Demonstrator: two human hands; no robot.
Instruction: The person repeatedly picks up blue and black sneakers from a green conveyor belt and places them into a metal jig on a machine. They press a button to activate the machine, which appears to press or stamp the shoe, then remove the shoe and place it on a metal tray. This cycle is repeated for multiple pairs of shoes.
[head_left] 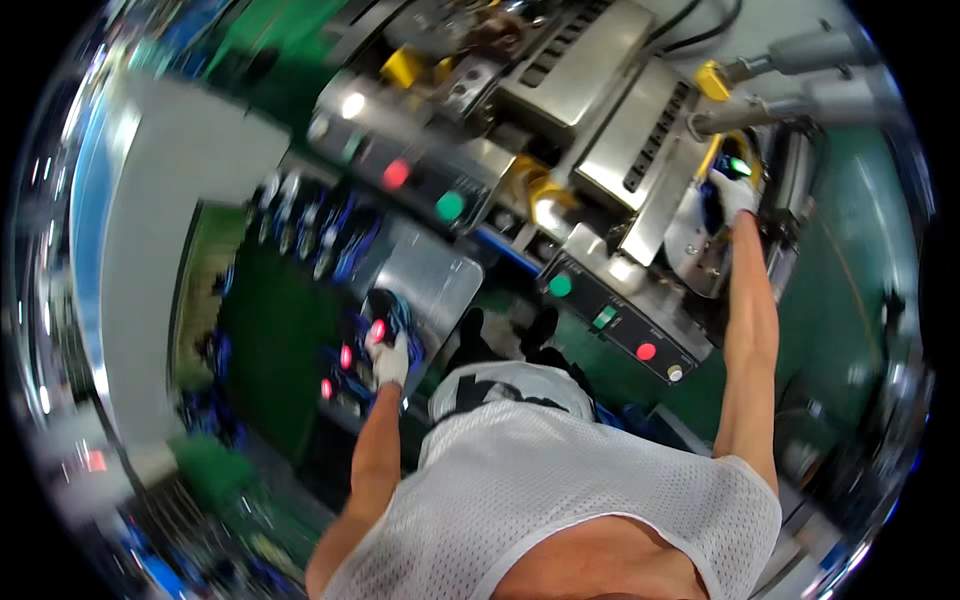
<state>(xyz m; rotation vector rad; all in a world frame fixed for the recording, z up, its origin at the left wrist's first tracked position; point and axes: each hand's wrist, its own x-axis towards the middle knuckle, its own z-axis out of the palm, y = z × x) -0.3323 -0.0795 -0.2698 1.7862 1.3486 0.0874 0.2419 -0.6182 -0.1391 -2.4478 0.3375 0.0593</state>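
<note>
My left hand (388, 362), in a pale glove, is closed on a dark shoe upper (397, 313) with blue edging and a bright red patch, at the edge of the metal shelf. On the far right, my gloved right hand (738, 193) reaches to the machine's right station. Its fingers are closed on another dark shoe upper (712, 205), beside a bright green patch. A rounded metal plate (690, 240) lies just below that hand. Motion blur softens both hands and their fingertips.
Control panels with red and green buttons (646, 352) line the front of the steel machine (640, 130). More dark uppers (315, 230) stand in a row on the green-topped table (270, 350). A bare metal shelf (425, 265) lies between table and machine. Grey cylinders (825, 55) jut in at upper right.
</note>
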